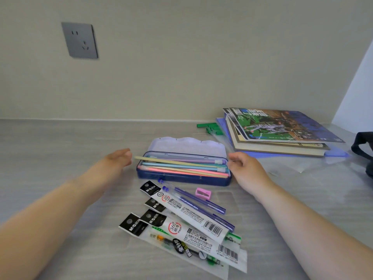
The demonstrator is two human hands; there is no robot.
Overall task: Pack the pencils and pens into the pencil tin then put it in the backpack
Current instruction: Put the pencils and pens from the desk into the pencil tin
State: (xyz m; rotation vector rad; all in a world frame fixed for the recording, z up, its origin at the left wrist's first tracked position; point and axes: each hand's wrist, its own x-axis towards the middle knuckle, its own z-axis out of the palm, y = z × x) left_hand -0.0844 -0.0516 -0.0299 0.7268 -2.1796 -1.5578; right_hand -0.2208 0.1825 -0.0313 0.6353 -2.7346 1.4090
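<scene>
A blue pencil tin (pixel 181 177) lies open mid-table, its pale lid (pixel 185 146) tipped back. Several pastel pencils (pixel 181 166) fill it; one yellow pencil sticks out over the left rim. My left hand (pixel 118 158) hovers just left of the tin, fingers relaxed, holding nothing. At the tin's right end is my right hand (pixel 245 166), fingers loosely curled, empty. In front of the tin lie purple pens (pixel 201 201) and several packaged pen refills (pixel 187 223). A dark backpack (pixel 364 152) shows at the right edge, mostly cut off.
A pink sharpener (pixel 203 193) sits right of the pens. A stack of books and magazines (pixel 278 132) on a blue folder lies at the back right, with green pieces (pixel 210 127) beside it. A wall with a socket (pixel 80 40) rises behind.
</scene>
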